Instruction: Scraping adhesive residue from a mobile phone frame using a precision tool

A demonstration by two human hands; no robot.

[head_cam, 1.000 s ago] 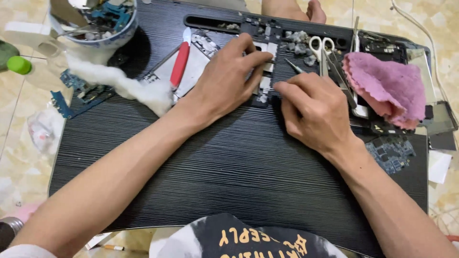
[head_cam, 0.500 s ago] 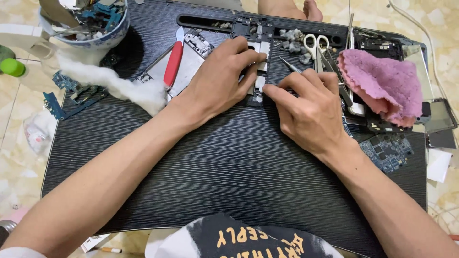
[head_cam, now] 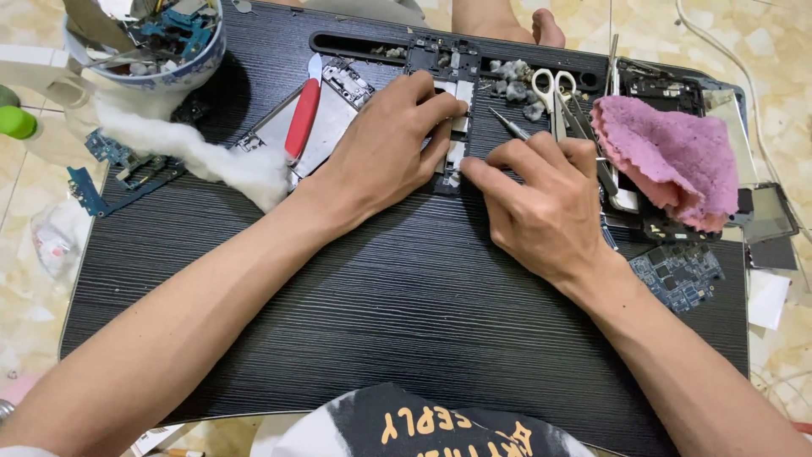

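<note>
Two hands are at work on one small part: your left hand [head_cam: 385,156] lies flat over the phone frame [head_cam: 452,140] near the back of the bench [head_cam: 406,305], fingers curled down onto it and pinning it in place, closed on nothing else. Your right hand [head_cam: 541,203] is closed in a pinch around tweezers [head_cam: 510,127], whose thin tip sticks out behind the knuckles, while the index finger reaches to the frame's lower end, just beside the left fingertips.

Judging by what lies about, you look well into a teardown. Much is already apart: a metal plate [head_cam: 326,127] with a red pry tool [head_cam: 303,118] lying on it sits left of the frame, blue boards [head_cam: 110,169] lie at the bench's left edge, another board [head_cam: 677,275] sits near your right wrist, and a bowl [head_cam: 144,42] at the far left corner is full of loose parts. Wads of cotton [head_cam: 194,152] trail from the bowl toward your left wrist, and grey used tufts [head_cam: 512,80] sit by the scissors [head_cam: 554,89]. A pink cloth [head_cam: 668,161] covers more dark pieces on the right.

What is left, as far as I can judge, is the fine work on the frame itself; whether anything has come free under your fingers I cannot tell, since both hands hide that spot
</note>
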